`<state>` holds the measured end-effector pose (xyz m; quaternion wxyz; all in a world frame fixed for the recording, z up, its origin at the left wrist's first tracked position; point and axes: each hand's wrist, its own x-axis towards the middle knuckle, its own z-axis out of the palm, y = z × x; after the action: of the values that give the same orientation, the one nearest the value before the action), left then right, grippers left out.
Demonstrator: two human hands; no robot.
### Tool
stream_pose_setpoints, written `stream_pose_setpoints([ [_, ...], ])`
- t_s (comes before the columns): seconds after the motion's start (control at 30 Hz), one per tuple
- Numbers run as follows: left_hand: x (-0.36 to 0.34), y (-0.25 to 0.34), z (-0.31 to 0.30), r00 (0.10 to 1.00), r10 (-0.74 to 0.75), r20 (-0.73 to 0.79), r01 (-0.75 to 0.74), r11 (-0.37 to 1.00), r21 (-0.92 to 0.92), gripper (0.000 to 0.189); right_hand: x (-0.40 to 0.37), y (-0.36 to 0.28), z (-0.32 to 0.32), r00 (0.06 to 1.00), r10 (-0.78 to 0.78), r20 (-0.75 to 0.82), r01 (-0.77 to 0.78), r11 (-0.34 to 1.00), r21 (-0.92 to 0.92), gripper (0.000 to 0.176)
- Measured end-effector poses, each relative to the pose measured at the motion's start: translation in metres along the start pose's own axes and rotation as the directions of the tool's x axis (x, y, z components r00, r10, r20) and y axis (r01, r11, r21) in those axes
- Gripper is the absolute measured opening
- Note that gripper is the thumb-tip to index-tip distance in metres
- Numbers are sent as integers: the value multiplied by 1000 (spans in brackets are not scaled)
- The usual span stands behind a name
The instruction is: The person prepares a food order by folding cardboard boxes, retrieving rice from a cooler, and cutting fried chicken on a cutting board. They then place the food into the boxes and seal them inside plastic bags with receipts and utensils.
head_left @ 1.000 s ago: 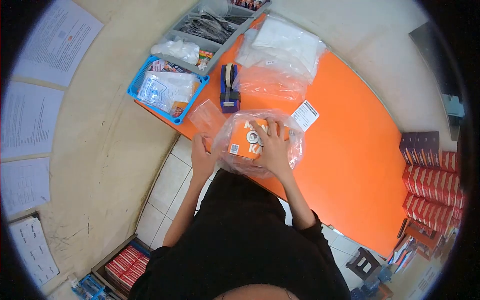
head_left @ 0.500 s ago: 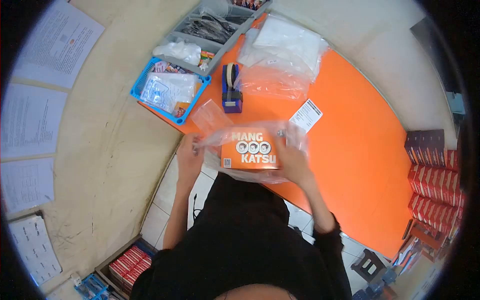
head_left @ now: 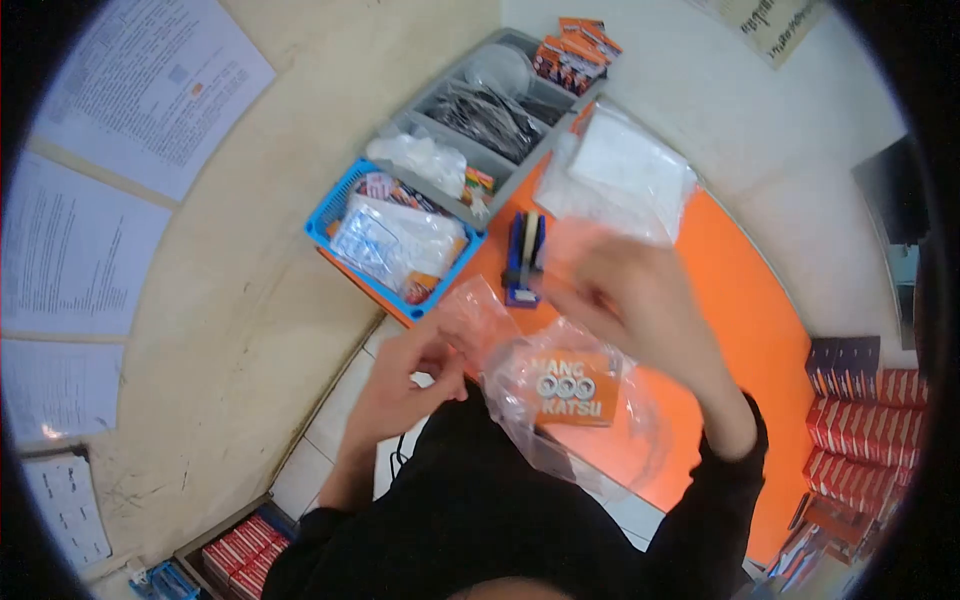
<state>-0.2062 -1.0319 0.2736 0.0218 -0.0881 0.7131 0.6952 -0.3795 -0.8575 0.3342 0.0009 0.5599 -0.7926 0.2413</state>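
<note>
An orange box printed "MANG KATSU" (head_left: 578,388) sits inside a clear plastic bag (head_left: 645,440) at the table's near edge. My left hand (head_left: 405,380) is left of the bag, its fingers curled in a pinch over the lower-left edge of a small clear plastic packet (head_left: 482,305); what the fingertips hold is hidden. My right hand (head_left: 640,290) is raised above the box, smeared by motion, with its fingers pointing left toward a blue tape dispenser (head_left: 523,262).
A blue basket (head_left: 330,215) of packets and a grey divided tray (head_left: 400,130) of cutlery and sachets stand at the back left. Folded plastic bags (head_left: 625,160) lie behind the dispenser on the orange table (head_left: 740,330). Red-and-white boxes (head_left: 862,430) are stacked at right.
Both hands have come off the sides of the bag. The right hand rose toward the tape dispenser; the left curled beside the small packet. The bag's mouth has slumped over the box. The view has shifted.
</note>
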Motion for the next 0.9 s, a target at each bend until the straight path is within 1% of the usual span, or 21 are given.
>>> stream_pose_setpoints([
  [0.03,6,-13,-5,998,36,-47,-34,999,27,19,40,18,30,994,72,79,-76,996,49,30],
  [0.07,10,-24,-12,993,75,-92,-70,996,54,21,76,44,75,999,22,-38,-20,998,64,30],
  [0.1,10,-32,-21,995,61,-83,-56,996,64,25,109,76,129,993,115,-34,-118,985,-124,28],
  [0.13,9,-35,-32,993,81,-87,-76,995,64,25,137,97,162,961,264,89,-243,950,-194,27],
  [0.2,11,-42,-56,996,36,-79,-27,993,115,26,170,149,237,882,411,229,-377,909,-180,30],
  [0.27,15,-46,-88,995,47,-93,-37,994,107,27,177,172,293,875,484,0,-480,867,-131,37],
  [0.3,16,-49,-103,994,31,-101,-21,995,98,28,182,187,308,879,477,7,-471,870,-142,37],
  [0.37,29,-59,-133,989,10,-145,7,993,117,27,181,212,324,837,547,8,-534,814,227,31],
  [0.4,40,-65,-144,984,-9,-177,35,988,149,26,180,205,313,833,554,16,-543,810,221,31],
  [0.43,56,-72,-153,979,24,-200,9,986,164,24,180,185,286,788,615,36,-581,723,374,29],
  [0.47,78,-84,-160,975,91,-201,-42,971,234,27,179,174,268,739,671,64,-600,612,515,29],
  [0.5,102,-94,-165,968,159,-196,-95,949,302,29,175,177,264,749,647,143,-594,559,578,24],
  [0.53,130,-94,-163,952,212,-219,-142,944,298,33,171,176,262,737,661,140,-605,553,573,24],
  [0.57,161,-93,-156,934,264,-243,-188,937,293,37,167,175,261,823,564,73,-462,589,663,20],
  [0.6,193,-100,-146,873,404,-274,-270,867,420,40,163,173,258,888,460,-9,-305,605,735,16],
  [0.63,223,-113,-140,793,540,-283,-332,772,543,43,162,167,245,878,470,88,-364,539,760,13],
  [0.67,251,-132,-141,806,526,-272,-272,736,620,44,161,166,237,871,484,83,-371,538,757,13],
  [0.73,283,-165,-145,820,513,-253,-221,692,687,45,156,167,222,826,561,-57,-237,437,868,12],
  [0.8,296,-184,-166,947,266,-180,-56,689,722,37,150,178,199,796,592,-125,-205,458,865,6],
  [0.87,292,-180,-171,932,322,-167,-91,652,753,31,141,182,183,718,691,-86,-109,234,966,11],
  [0.9,288,-180,-171,911,379,-164,-113,611,784,26,144,174,175,656,750,-85,-83,184,979,12],
])
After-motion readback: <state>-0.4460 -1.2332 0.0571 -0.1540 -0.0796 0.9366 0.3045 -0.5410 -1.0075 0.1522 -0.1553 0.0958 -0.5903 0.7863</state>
